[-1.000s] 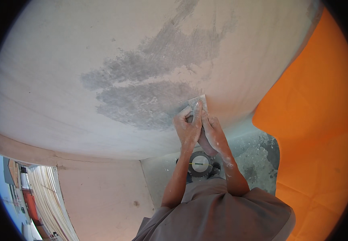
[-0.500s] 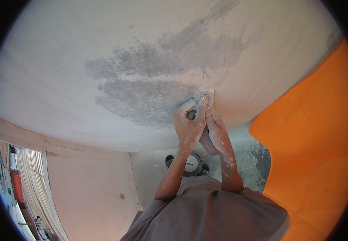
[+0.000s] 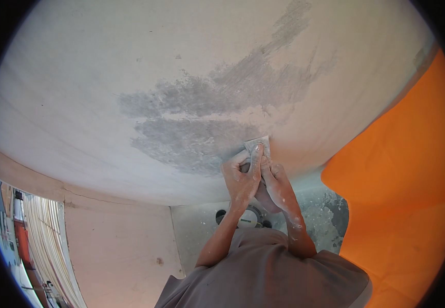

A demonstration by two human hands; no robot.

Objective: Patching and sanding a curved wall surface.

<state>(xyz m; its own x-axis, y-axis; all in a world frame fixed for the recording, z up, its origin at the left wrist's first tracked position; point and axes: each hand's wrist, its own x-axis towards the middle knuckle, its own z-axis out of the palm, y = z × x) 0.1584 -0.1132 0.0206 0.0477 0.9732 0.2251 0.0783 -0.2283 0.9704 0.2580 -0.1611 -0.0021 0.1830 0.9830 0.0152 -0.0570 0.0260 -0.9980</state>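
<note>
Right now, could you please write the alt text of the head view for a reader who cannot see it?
A person's left hand and right hand, both dusty, together hold a flat scraper at a pale wall, beside the lower right of a rough grey patch. An orange sheet fills much of the right side.

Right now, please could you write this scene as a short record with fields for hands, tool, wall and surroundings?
Left hand: gripping a flat-bladed tool
Right hand: close beside it, gripping the same tool
Tool position: blade at the wall; exact contact unclear
Wall: pale, with rough grey patches, mostly left of the blade
Right side: large orange sheet
Below hands: round object with pale top, partly hidden
</note>
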